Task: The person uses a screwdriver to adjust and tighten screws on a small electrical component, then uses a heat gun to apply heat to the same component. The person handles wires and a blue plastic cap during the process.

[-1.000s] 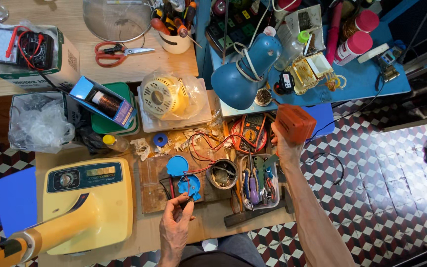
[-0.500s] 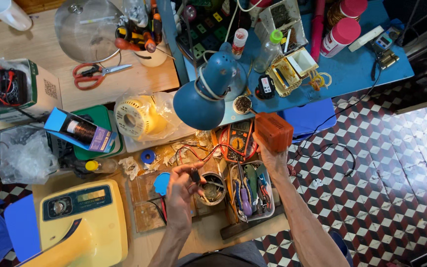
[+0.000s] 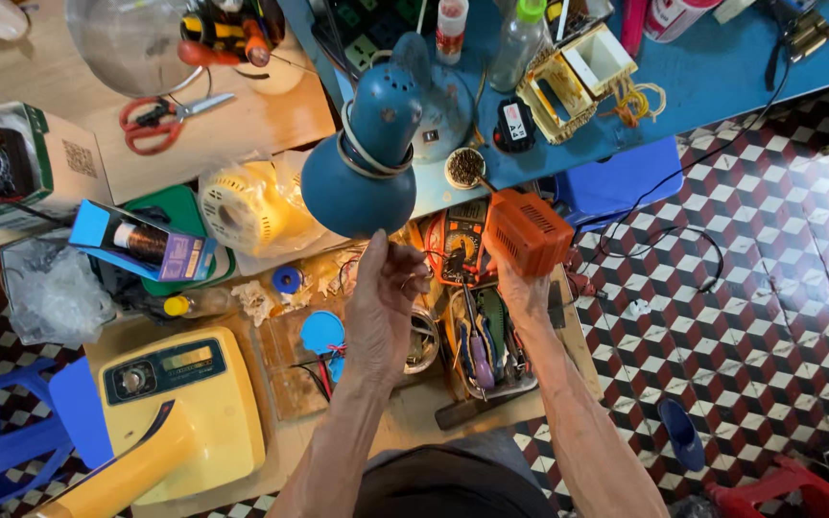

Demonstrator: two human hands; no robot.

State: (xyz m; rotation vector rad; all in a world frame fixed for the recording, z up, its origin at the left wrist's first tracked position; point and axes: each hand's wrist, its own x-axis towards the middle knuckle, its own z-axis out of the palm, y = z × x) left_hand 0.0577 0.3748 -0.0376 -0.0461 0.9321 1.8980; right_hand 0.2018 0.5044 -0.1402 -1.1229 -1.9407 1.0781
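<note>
Overhead, the left hand [image 3: 383, 305] pinches something thin just under the blue desk lamp [image 3: 368, 163]; the right hand [image 3: 522, 288] grips the orange-housed tool [image 3: 528, 230], beside and rightward, above the tabletop [image 3: 290, 105].

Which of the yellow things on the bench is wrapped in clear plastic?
The round ribbed yellow part beside the blue lamp; the big yellow casing lies bare.

Orange tool [image 3: 528, 230], blue lamp shade [image 3: 362, 173], yellow appliance [image 3: 179, 412], red-handled scissors [image 3: 160, 110], blue desk [image 3: 722, 67]. Floor [image 3: 769, 317]: red, white and black cube pattern.
</note>
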